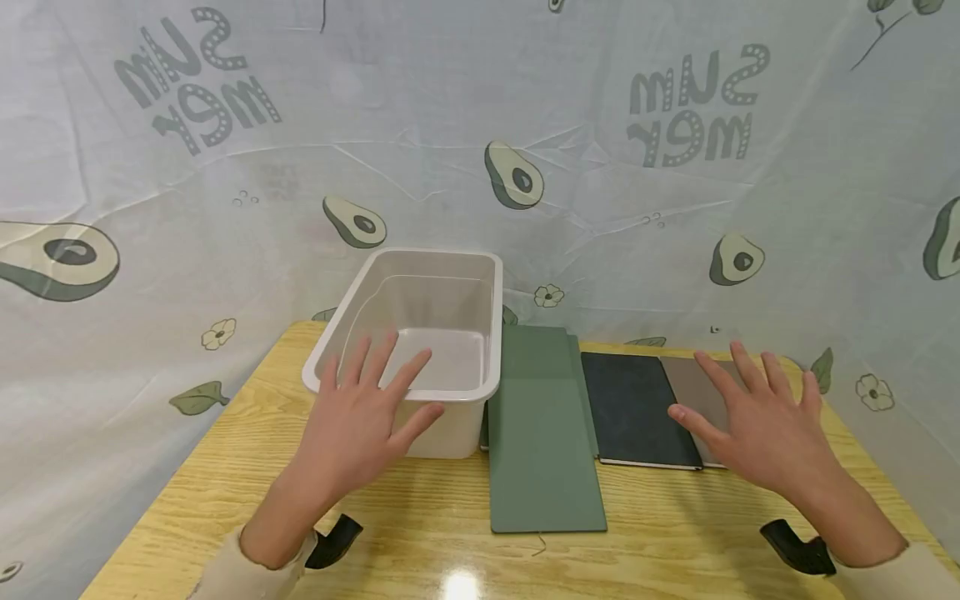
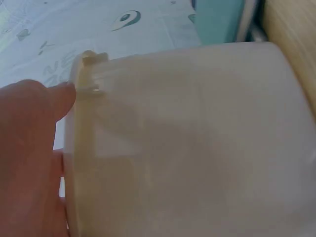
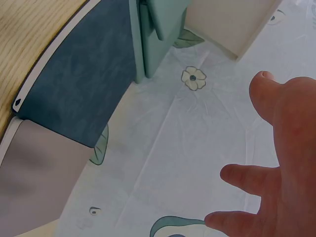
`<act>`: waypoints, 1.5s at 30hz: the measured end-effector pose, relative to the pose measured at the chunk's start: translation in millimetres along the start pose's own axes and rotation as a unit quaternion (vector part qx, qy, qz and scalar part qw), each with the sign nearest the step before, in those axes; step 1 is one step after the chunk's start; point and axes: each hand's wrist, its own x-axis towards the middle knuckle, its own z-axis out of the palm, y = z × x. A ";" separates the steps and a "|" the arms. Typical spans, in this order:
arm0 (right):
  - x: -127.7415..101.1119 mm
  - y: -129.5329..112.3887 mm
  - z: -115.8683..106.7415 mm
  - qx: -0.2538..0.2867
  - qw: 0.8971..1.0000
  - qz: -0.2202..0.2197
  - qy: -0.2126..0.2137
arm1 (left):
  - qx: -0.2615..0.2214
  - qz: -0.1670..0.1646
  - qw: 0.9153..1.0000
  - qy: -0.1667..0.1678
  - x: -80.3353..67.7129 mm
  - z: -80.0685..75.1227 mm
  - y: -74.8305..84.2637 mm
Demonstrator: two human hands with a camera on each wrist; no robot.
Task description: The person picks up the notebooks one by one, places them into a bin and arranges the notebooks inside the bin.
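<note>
- Bin (image 1: 442,429): on table L of centre, just fwd & slightly R of L hand; mouth up, long axis looks to run away from person.
- Nearest: pale L cuff (image 1: 243,567) & R cuff (image 1: 900,575), each w/ a black band by the wrist, L band (image 1: 333,542), R band (image 1: 798,546).
- L hand (image 1: 352,433): palm down at bin's nr rim, fingers straight, spread apart, pointing fwd across the mouth. Nothing gripped. L wrist view has thumb right at rim edge; contact or tiny gap, can't tell.
- R hand (image 1: 772,433): out to R, fingers & thumb apart, nothing gripped; R wrist view agrees.
- Key relation: bin is L hand's side, R hand well apart from it, w/ green board (image 1: 543,442) btwn. Board flat, long axis fwd–back, nr end closer to person than bin's nr wall; 2nd green piece shows along its R edge.
- Dark notebook (image 1: 637,408): R of green, just L of R hand, so R hand's nearer; pale page edge faces person.
- Grey-brown notebook (image 1: 688,390): beside dark one, on its R, partly hidden behind R hand's fingers in head view; touching or not, unclear there.
- Table (image 1: 397,533): yellowish wood grain, under the lot.
- Farthest: pale sheet (image 1: 420,100) behind table, avocado prints, mirrored "Summer" lettering.
</note>
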 end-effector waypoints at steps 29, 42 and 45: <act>-1.3 1.9 2.8 0.021 1.000 0.005 0.001 | -0.069 0.187 0.859 0.472 -0.2 55.4 -20.1; 0.0 17.0 20.1 0.053 0.996 0.031 -0.061 | -0.071 0.180 0.863 0.467 -3.5 54.2 -22.3; 1.6 27.0 27.4 0.056 0.994 0.042 -0.083 | -0.072 0.178 0.865 0.464 -3.4 55.4 -22.3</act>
